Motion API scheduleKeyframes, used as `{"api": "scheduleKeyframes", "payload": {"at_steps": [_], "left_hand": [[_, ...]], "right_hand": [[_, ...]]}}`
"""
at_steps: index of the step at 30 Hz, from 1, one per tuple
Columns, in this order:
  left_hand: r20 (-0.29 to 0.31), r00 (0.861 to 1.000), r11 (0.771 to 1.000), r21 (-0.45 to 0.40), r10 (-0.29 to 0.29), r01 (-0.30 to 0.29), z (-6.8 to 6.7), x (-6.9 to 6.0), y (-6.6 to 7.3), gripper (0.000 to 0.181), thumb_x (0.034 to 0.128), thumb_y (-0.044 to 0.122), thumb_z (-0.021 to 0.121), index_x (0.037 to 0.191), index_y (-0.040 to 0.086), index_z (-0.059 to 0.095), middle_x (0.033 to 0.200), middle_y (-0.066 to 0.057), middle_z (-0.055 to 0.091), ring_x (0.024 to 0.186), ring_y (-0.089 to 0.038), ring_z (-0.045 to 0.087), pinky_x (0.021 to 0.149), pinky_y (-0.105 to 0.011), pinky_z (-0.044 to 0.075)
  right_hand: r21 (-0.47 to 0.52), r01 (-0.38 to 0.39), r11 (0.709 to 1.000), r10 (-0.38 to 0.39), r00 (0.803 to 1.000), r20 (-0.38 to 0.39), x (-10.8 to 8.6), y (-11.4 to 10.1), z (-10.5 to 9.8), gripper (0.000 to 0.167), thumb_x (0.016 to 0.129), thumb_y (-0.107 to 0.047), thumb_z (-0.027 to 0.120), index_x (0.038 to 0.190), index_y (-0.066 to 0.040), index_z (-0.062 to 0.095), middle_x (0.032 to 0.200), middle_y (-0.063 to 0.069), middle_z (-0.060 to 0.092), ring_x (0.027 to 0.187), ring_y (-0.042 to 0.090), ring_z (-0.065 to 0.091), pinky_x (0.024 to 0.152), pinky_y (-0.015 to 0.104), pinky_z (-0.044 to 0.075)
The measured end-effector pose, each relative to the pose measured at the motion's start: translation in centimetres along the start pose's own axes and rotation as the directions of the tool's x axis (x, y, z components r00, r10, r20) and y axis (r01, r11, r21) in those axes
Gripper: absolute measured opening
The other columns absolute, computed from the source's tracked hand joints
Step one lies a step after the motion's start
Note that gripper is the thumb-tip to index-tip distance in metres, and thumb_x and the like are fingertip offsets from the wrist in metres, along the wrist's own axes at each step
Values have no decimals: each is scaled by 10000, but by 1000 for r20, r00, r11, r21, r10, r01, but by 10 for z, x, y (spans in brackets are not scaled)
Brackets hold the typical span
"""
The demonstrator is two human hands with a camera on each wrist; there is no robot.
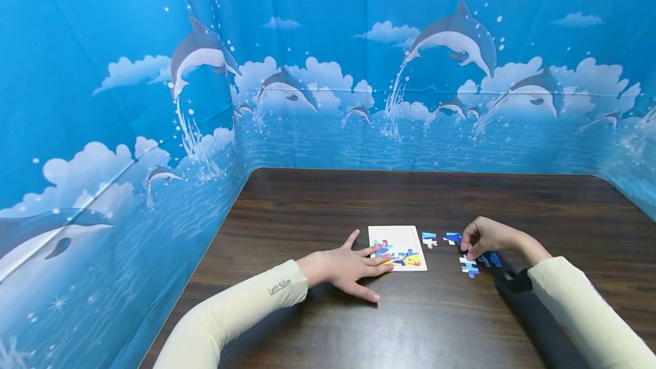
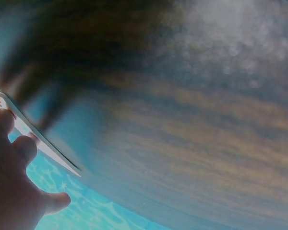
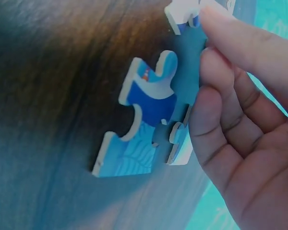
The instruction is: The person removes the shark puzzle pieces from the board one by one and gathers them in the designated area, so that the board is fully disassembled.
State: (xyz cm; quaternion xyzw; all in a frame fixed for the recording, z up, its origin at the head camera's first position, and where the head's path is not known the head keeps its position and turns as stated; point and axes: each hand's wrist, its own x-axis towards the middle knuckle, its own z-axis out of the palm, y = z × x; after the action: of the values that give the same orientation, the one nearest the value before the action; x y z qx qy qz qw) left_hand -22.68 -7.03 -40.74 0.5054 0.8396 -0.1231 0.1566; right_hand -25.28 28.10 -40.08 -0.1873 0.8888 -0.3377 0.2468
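Note:
My left hand [image 1: 348, 269] lies with fingers spread, fingertips resting over the lower left of a white puzzle board [image 1: 394, 232]. Several joined pieces with yellow, blue and red parts [image 1: 409, 258] sit inside its frame, partly covered by the fingers. In the left wrist view the same hand [image 2: 14, 167] touches the board's edge [image 2: 62, 163]. To the right, my right hand [image 1: 489, 238] bends its thumb and fingers down and pinches a white and blue jigsaw piece [image 1: 468, 268] at its far edge. The right wrist view shows that piece [image 3: 180, 17] beside the thumb tip.
Two loose jigsaw pieces, one red, white and blue [image 1: 429, 239] and one dark blue [image 1: 452, 237], lie between board and right hand. More blue pieces [image 1: 491, 259] lie beneath the right hand. A dolphin-printed curtain [image 1: 328, 130] borders the dark wooden table [image 1: 318, 198].

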Motion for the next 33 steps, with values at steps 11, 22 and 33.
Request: {"api": "scheduleKeyframes", "payload": {"at_steps": [11, 22, 33], "left_hand": [[-19, 1000, 1000, 3, 11, -11, 0, -1, -3, 720, 912, 679, 290, 1513, 336, 91, 1592, 114, 66, 1481, -155, 55, 1128, -623, -20], [-32, 999, 1000, -16, 22, -23, -1, -4, -3, 679, 933, 645, 274, 1512, 320, 132, 1590, 109, 93, 1481, -146, 59, 1149, -589, 22], [-61, 998, 1000, 16, 26, -25, 1, -3, 0, 709, 926, 659, 264, 1515, 282, 149, 1586, 113, 111, 1481, -128, 44, 1149, -590, 31]], "right_hand": [[-21, -18, 1000, 18, 1000, -11, 9, -11, -2, 79, 765, 1, 725, 789, -5, 651, 723, -1, 607, 658, 118, 534, 620, 283, 476], [-120, 71, 990, -69, 997, 20, 39, -42, 8, 71, 771, -37, 733, 794, -13, 671, 726, -21, 602, 670, 112, 504, 596, 249, 456], [-134, 181, 974, -172, 982, 80, 66, -73, 20, 82, 775, -47, 740, 806, -8, 675, 714, -22, 602, 644, 97, 490, 578, 234, 447]]}}
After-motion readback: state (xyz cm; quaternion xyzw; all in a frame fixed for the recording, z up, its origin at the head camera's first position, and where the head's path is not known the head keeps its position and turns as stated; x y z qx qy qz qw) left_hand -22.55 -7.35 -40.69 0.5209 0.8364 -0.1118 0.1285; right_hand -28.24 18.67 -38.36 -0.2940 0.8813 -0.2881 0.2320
